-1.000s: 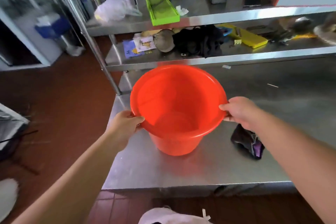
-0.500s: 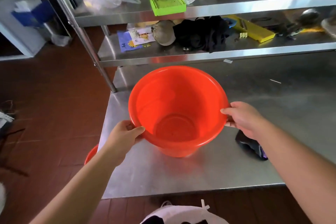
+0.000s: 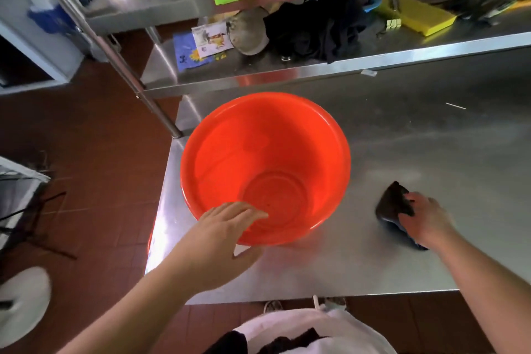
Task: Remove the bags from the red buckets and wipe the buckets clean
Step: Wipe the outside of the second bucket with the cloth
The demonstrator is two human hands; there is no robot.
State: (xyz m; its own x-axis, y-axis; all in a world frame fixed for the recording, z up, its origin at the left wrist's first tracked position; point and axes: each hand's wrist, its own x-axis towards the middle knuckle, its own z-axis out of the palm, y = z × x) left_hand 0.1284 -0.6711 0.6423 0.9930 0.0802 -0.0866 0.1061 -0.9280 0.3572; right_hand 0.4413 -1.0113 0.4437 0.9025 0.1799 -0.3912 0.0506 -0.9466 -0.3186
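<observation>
Wiping step: left hand (image 3: 221, 234) flat on the bagless red bucket (image 3: 265, 166) at frame centre, right hand (image 3: 422, 220) seemingly clutching the dark cloth (image 3: 392, 202) lower right, 1 lift into the bucket next.

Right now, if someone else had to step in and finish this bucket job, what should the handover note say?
Left hand: open, fingers straight, at the near rim of the red bucket, gripping nothing.
Right hand: on the dark cloth, fingers curling round it; the cloth lies on the steel table, right of the bucket.
Bucket: upright on the table near its left edge, no bag inside.
Done: this bucket's bag is out.
Left: pick up the cloth and wipe the bucket inside. A sliver of red shows below the table's left edge, possibly another bucket; cannot tell.
</observation>
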